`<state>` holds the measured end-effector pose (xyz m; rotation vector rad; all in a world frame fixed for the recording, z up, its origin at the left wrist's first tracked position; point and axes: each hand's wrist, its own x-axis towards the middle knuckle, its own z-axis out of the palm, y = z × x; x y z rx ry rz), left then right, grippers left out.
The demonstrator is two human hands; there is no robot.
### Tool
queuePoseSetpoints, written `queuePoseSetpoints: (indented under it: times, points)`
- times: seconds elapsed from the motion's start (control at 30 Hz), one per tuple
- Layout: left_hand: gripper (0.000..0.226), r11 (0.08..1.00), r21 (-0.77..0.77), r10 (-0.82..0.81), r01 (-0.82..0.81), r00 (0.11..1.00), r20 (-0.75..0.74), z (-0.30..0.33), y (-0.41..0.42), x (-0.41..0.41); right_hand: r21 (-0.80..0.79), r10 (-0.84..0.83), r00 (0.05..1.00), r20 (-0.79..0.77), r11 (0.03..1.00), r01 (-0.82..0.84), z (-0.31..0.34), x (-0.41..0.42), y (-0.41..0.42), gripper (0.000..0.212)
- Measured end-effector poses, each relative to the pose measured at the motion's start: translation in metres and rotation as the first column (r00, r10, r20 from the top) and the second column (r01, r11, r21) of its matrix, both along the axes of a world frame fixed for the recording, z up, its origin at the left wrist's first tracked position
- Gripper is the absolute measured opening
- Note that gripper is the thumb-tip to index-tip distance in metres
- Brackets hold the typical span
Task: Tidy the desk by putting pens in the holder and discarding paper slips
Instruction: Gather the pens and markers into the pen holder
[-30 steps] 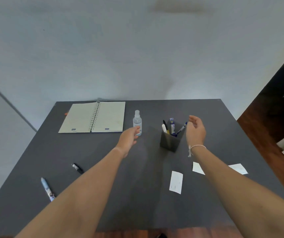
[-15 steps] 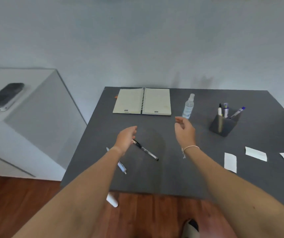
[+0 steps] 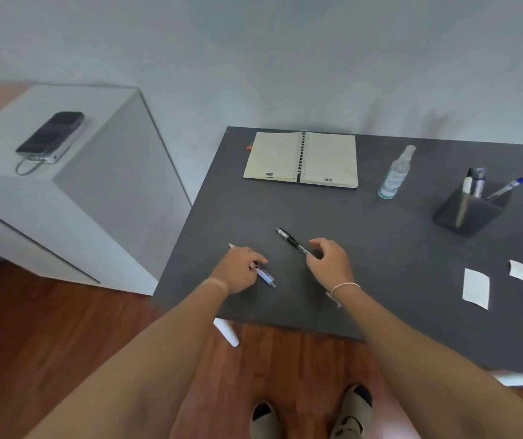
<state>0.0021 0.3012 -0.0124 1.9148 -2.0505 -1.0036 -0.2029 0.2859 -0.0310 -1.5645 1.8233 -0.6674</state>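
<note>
Head view, looking down over the near-left part of the desk (image 3: pixel 380 248). Nearest, the left hand (image 3: pixel 238 270) rests knuckles-up on the blue pen (image 3: pixel 264 276), fingers curled over its middle; the pen lies flat, its long axis running from far-left to near-right, and its tip shows past the fingers on the near-right side. Whether the fingers have fully closed around the barrel cannot be told, as the hand hides the contact. Just beside it, the right hand (image 3: pixel 329 264) is half open, thumb and forefinger pinched at or touching the near end of the black pen (image 3: pixel 291 240); that pen also lies flat, on the same diagonal, extending away from the hand toward the far-left. Each hand is the nearer one to its own pen, so no crossing is called for. Judged from this, both pens are at the point of pick-up and not yet lifted. Further right, two paper slips (image 3: pixel 476 288) lie flat on the desk, well apart from both hands. Farther off, the holder (image 3: pixel 469 213) stands far-right with several pens already in it, so the carry will run rightward and away from the person.
</note>
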Motion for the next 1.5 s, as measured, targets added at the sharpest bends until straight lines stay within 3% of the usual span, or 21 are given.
queuePoseSetpoints:
  times: [0.07, 0.13, 0.33, 0.43, 0.57, 0.73, 0.87, 1.17, 1.4, 1.5]
  points:
    - [0.039, 0.997, -0.013, -0.070, 0.071, 0.994, 0.086, -0.003, -0.001, 0.000, 0.014, 0.082, 0.979, -0.188, 0.997, -0.081, -0.006, -0.001, 0.001, 0.033]
    - [0.032, 0.994, -0.032, -0.097, 0.104, 0.981, 0.171, -0.003, -0.002, -0.002, 0.023, 0.105, 0.955, -0.277, 0.994, -0.103, -0.008, -0.003, 0.001, 0.030]
    - [0.021, 0.989, -0.058, -0.113, 0.139, 0.940, 0.323, 0.002, -0.013, -0.014, 0.046, 0.070, 0.985, -0.155, 0.997, -0.064, 0.000, -0.022, -0.008, 0.025]
    - [0.018, 0.991, -0.105, -0.055, 0.080, 0.973, 0.223, 0.011, -0.025, -0.030, -0.008, 0.007, 0.999, -0.032, 1.000, -0.007, 0.019, -0.041, -0.019, 0.025]
    - [0.007, 0.984, -0.174, 0.021, -0.035, 0.997, -0.078, 0.041, -0.053, -0.074, -0.136, -0.097, 0.992, 0.080, 0.985, 0.107, 0.063, -0.077, -0.042, 0.027]
    - [0.014, 0.956, -0.268, 0.013, -0.121, 0.928, -0.371, 0.093, -0.094, -0.159, -0.295, -0.198, 0.956, 0.216, 0.920, 0.257, 0.119, -0.137, -0.070, 0.019]
    - [0.011, 0.940, -0.308, -0.024, -0.150, 0.868, -0.495, 0.120, -0.122, -0.228, -0.401, -0.264, 0.919, 0.295, 0.838, 0.369, 0.153, -0.191, -0.083, 0.020]
    - [0.015, 0.954, -0.286, -0.093, -0.087, 0.823, -0.561, 0.124, -0.144, -0.351, -0.415, -0.391, 0.850, 0.352, 0.749, 0.516, 0.160, -0.298, -0.087, 0.020]
    - [0.025, 0.965, -0.259, -0.112, -0.032, 0.845, -0.523, 0.104, -0.145, -0.387, -0.353, -0.372, 0.882, 0.289, 0.816, 0.459, 0.127, -0.328, -0.085, 0.021]
    - [0.018, 0.969, -0.247, -0.108, -0.020, 0.864, -0.492, 0.095, -0.142, -0.389, -0.305, -0.340, 0.889, 0.305, 0.850, 0.430, 0.117, -0.328, -0.083, 0.023]
